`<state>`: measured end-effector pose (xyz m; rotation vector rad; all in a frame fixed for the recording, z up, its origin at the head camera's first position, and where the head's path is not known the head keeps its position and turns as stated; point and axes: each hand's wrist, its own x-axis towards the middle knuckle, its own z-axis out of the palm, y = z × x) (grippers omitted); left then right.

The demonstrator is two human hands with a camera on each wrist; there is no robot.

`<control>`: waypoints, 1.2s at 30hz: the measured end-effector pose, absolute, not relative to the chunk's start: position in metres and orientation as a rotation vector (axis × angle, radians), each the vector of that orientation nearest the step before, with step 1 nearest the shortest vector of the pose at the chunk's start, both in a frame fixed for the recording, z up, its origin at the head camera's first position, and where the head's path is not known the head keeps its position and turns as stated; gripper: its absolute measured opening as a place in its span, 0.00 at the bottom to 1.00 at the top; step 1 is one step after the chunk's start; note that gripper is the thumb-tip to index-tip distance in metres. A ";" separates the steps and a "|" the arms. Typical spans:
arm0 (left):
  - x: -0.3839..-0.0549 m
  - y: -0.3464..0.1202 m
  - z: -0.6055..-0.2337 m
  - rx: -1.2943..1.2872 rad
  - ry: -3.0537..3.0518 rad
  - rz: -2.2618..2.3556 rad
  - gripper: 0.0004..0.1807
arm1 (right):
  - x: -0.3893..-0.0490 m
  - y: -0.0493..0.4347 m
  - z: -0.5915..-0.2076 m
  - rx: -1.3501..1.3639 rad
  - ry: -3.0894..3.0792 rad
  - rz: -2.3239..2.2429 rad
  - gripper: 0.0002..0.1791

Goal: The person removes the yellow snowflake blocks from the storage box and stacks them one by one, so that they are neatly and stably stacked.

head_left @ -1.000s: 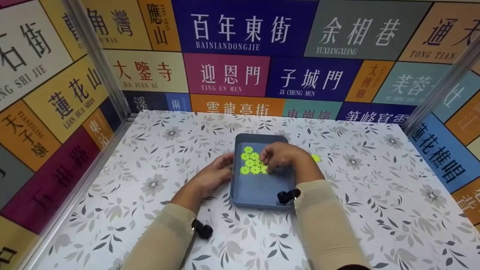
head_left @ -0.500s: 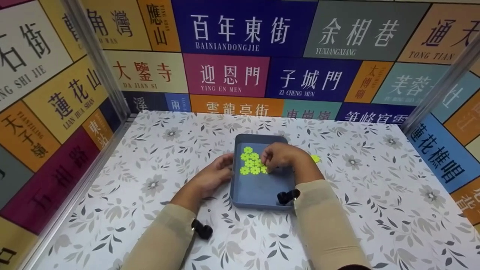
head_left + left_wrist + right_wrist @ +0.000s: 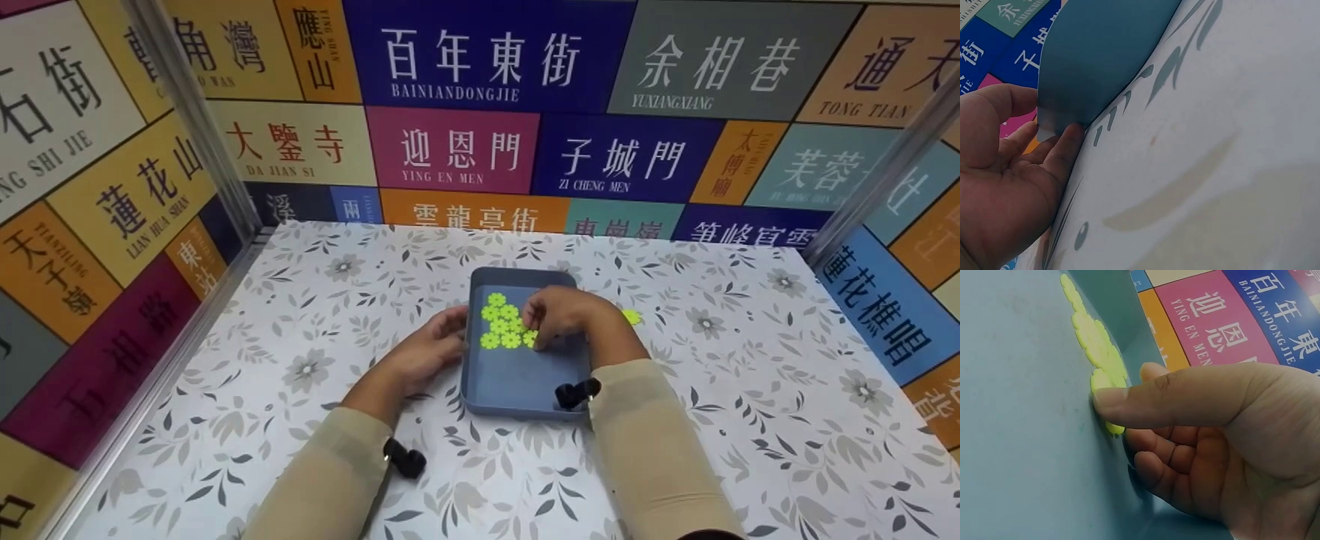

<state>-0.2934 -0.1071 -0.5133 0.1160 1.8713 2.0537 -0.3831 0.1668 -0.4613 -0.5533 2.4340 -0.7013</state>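
A shallow blue-grey tray (image 3: 525, 382) stands on the table. On its floor lie several yellow-green flower-shaped discs (image 3: 501, 321), packed close together in a triangle-like group. My right hand (image 3: 562, 315) reaches in over the right wall and pinches the disc at the group's lower right corner, (image 3: 1106, 385) thumb on top and index finger largely hidden behind. The other right fingers are curled below the thumb. At the tray's left side is my left hand (image 3: 427, 352); its relaxed fingers touch the outer wall (image 3: 1095, 50), with the thumb up near the rim.
Another yellow-green flower-shaped disc (image 3: 631, 317) shows on the table just right of the tray, partly behind the right wrist. The tabletop (image 3: 750, 375) has a leaf and flower pattern. Panels with printed place names (image 3: 480, 150) close off the back and both sides.
The right fingers have shifted very slightly, and more of the lower right disc shows, with a small gap from its neighbour. The left hand and tray have stayed in place.
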 end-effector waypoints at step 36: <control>-0.293 -0.108 -0.512 0.088 1.875 2.036 0.43 | -0.357 0.221 -0.423 -0.419 2.390 -1.469 0.28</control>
